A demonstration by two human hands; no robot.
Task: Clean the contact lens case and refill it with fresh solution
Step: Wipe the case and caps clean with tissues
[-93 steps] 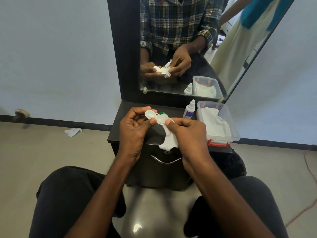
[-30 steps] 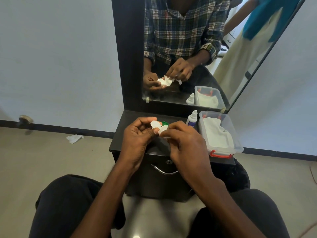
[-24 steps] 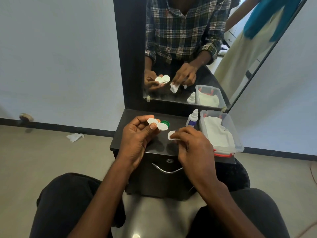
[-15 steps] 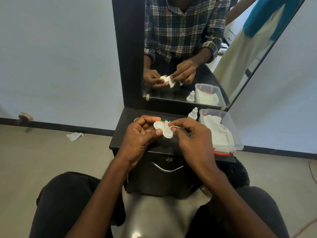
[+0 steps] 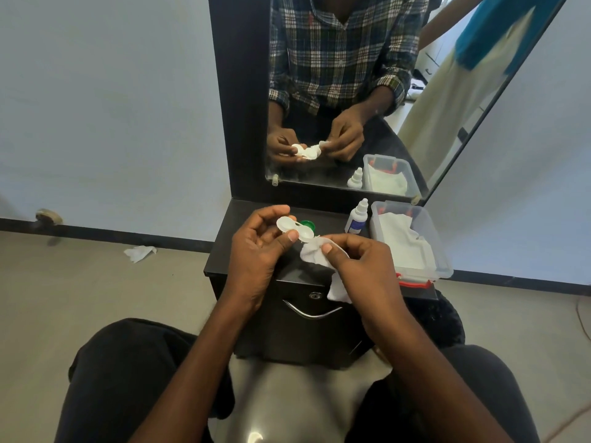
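White lens case (image 5: 295, 230) pinched by left hand (image 5: 256, 251), tissue (image 5: 315, 254) touching its right edge.

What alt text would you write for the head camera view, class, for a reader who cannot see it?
A seated person's left hand holds an open white lens case while the right hand presses a white tissue against it, above a black cabinet holding a solution bottle.

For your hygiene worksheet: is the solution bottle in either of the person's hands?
No: the bottle stands capped on the cabinet beside the box, untouched by either hand.
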